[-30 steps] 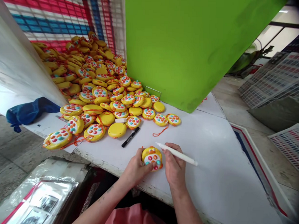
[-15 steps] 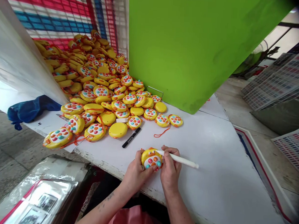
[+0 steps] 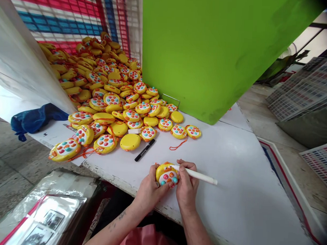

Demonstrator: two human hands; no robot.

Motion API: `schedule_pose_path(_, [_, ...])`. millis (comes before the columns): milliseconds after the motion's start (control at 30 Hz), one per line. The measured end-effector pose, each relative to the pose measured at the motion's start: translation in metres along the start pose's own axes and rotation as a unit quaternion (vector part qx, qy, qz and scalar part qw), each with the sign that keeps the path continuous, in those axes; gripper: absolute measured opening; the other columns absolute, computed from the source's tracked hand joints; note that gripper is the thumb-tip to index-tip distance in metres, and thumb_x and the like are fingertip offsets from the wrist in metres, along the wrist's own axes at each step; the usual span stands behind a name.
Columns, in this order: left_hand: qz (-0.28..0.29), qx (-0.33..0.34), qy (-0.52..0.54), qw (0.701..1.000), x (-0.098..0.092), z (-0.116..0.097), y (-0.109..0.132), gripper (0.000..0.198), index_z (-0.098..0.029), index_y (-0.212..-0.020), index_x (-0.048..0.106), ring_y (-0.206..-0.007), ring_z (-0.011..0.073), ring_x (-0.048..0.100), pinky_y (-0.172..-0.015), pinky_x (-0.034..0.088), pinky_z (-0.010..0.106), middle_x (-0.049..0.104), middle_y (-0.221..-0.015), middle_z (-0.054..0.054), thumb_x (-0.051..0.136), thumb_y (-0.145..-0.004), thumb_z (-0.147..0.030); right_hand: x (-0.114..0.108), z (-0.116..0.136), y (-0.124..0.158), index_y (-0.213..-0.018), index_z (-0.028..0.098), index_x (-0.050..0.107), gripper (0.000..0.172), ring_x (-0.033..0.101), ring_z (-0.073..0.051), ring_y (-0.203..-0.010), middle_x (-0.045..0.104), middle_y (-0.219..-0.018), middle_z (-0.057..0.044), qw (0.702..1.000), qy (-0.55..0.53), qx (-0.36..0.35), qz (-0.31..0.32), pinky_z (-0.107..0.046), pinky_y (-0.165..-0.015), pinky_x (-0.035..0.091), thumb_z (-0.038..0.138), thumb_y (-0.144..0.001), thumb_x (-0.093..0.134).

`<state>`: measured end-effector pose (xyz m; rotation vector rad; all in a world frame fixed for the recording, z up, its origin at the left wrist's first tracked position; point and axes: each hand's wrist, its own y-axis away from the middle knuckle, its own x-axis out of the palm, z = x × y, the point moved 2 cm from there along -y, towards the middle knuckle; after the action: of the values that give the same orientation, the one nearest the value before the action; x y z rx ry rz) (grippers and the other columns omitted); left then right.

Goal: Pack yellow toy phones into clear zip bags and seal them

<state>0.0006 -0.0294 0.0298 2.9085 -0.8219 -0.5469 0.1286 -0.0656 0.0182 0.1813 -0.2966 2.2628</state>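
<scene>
My left hand (image 3: 150,188) is closed around a small yellow duck-shaped toy (image 3: 166,173) with coloured buttons, held at the near edge of the white table (image 3: 231,167). My right hand (image 3: 187,186) grips a white pen (image 3: 197,175) whose tip touches the toy's top. Both hands press against the toy from either side.
A big heap of the same yellow toys (image 3: 108,92) fills the back left of the table. A black marker (image 3: 144,150) lies just in front of the heap. A green board (image 3: 209,49) stands behind. A blue cloth (image 3: 35,119) lies at the left, a plastic-wrapped pack (image 3: 44,218) below.
My right hand has drawn in against the toy and swung the white pen's tip down onto it. The left hand keeps its hold on the toy.
</scene>
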Motion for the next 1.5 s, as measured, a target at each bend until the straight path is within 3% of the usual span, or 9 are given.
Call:
schedule_pose_path(500, [-0.001,-0.004,-0.005,1.000,-0.0024,-0.0028,0.0000,0.058,-0.020,-0.120,0.040,-0.087,0.0227,0.064,-0.074,0.047,0.031,0.068,-0.100,0.005,0.063,-0.075,-0.048,0.0008,0.0029,0.0022,-0.081,0.021,0.057,0.014,0.054,-0.022,-0.102,0.059,-0.090,-0.002,0.999,0.016,-0.031,0.033,-0.042,-0.095,0.037,0.035,-0.081,0.058])
schedule_pose_path(767, [-0.002,-0.006,0.006,1.000,-0.0021,-0.0035,0.0002,0.058,-0.020,-0.119,0.041,-0.090,0.0238,0.063,-0.077,0.047,0.033,0.066,-0.103,0.006,0.065,-0.074,-0.048,-0.0006,-0.0015,0.0007,-0.083,0.021,0.057,0.015,0.053,-0.024,-0.104,0.061,-0.094,-0.004,1.000,-0.010,0.007,-0.009,-0.045,-0.094,0.038,0.035,-0.080,0.060])
schedule_pose_path(967, [-0.005,-0.010,-0.003,1.000,-0.0023,-0.0024,-0.0003,0.058,-0.020,-0.120,0.041,-0.090,0.0244,0.063,-0.077,0.047,0.033,0.067,-0.101,0.006,0.065,-0.074,-0.048,0.0000,0.0024,0.0019,-0.081,0.021,0.058,0.013,0.053,-0.022,-0.101,0.059,-0.091,-0.003,0.999,-0.004,-0.023,0.030,-0.046,-0.097,0.036,0.034,-0.080,0.059])
schedule_pose_path(1267, [-0.004,-0.013,0.003,1.000,-0.0030,-0.0035,-0.0001,0.060,-0.020,-0.120,0.042,-0.088,0.0238,0.064,-0.076,0.048,0.032,0.068,-0.102,0.006,0.065,-0.073,-0.051,-0.0011,-0.0026,0.0008,-0.083,0.021,0.057,0.016,0.054,-0.024,-0.103,0.062,-0.094,-0.004,1.000,-0.014,0.013,-0.018,-0.044,-0.092,0.039,0.036,-0.080,0.060])
schedule_pose_path(1500, [-0.008,-0.007,0.004,1.000,-0.0025,-0.0016,-0.0008,0.059,-0.020,-0.120,0.042,-0.088,0.0232,0.064,-0.075,0.048,0.031,0.068,-0.101,0.005,0.065,-0.073,-0.049,-0.0012,-0.0001,0.0020,-0.082,0.020,0.057,0.014,0.054,-0.023,-0.100,0.060,-0.092,-0.003,1.000,-0.001,-0.012,0.018,-0.047,-0.097,0.036,0.034,-0.079,0.060])
